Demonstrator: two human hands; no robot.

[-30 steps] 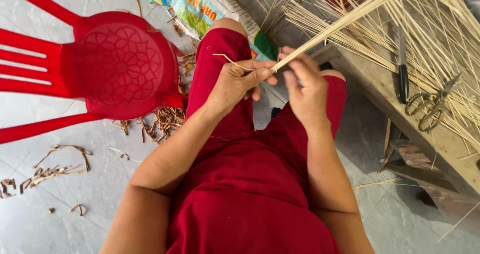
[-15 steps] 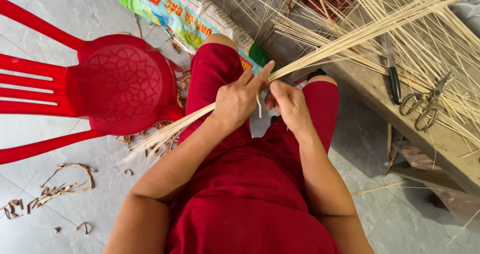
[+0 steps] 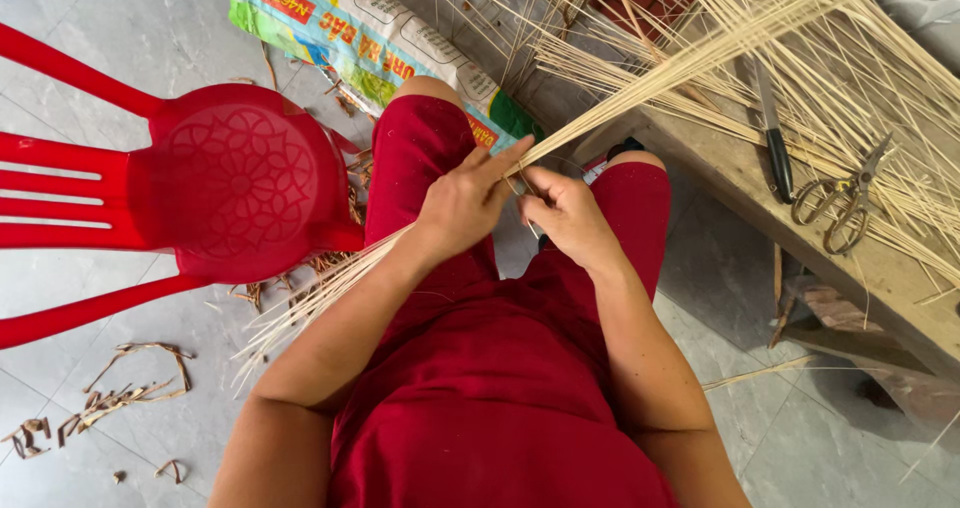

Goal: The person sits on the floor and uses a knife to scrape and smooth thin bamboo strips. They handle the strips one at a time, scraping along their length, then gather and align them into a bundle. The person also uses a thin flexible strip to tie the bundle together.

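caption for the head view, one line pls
Seated person's left hand and right hand grip a bundle of pale reed strips beside a red plastic chair.

Above the lap, the left hand [image 3: 462, 206] and right hand [image 3: 566, 213] grip a bundle of thin pale straw strips [image 3: 690, 63]. Left of it stands a red plastic chair [image 3: 235, 183]; right of it, metal scissors [image 3: 845, 200] and a dark-handled knife [image 3: 774, 133] lie on a worn wooden bench [image 3: 740, 183]

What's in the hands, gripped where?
Both hands, left hand and right hand, clasp a bundle of thin pale strips partway along its length.
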